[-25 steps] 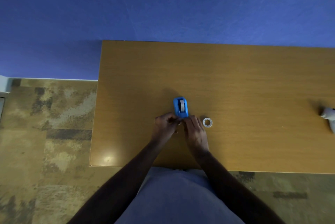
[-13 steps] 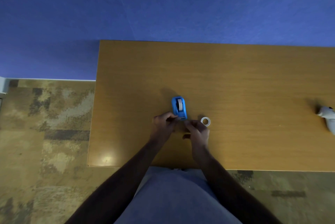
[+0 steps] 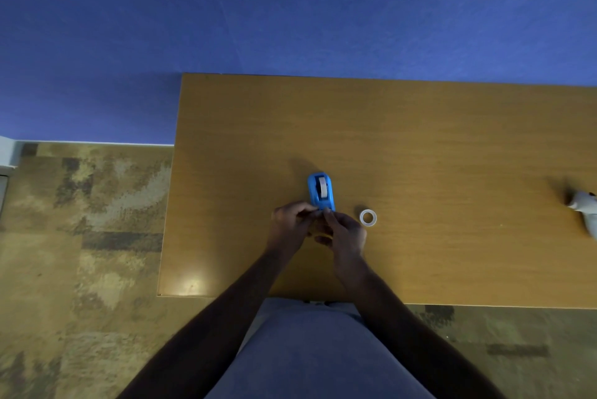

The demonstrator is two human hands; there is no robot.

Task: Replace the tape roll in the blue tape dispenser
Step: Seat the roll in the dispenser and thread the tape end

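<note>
**Both hands meeting at the near end of the blue dispenser**

The blue tape dispenser is sitting upright on the wooden table, lying lengthwise away from the person, with a pale tape roll showing in the slot along its top. Its near end is touching the fingertips of both hands.

The left hand is curling in from the left, its thumb and forefinger pressing together right at the dispenser's near edge. The right hand is coming in from the right, its forefinger reaching up to that same spot, so the two sets of fingertips are meeting there. Both pinches are looking closed, but whatever is lying between the fingers is too small and too shadowed to make out; I cannot tell whether they are gripping a tape end, the dispenser's edge, or nothing.

Just to the right of the right hand's knuckles, a whitish ring is lying flat on the table, apart from the hand and from the dispenser. Far off to the right of the grip, at the picture's edge, a pale object is resting on the table, only partly in view.

Behind the table a blue wall is rising, and to the left of the hands mottled floor is showing.
</note>
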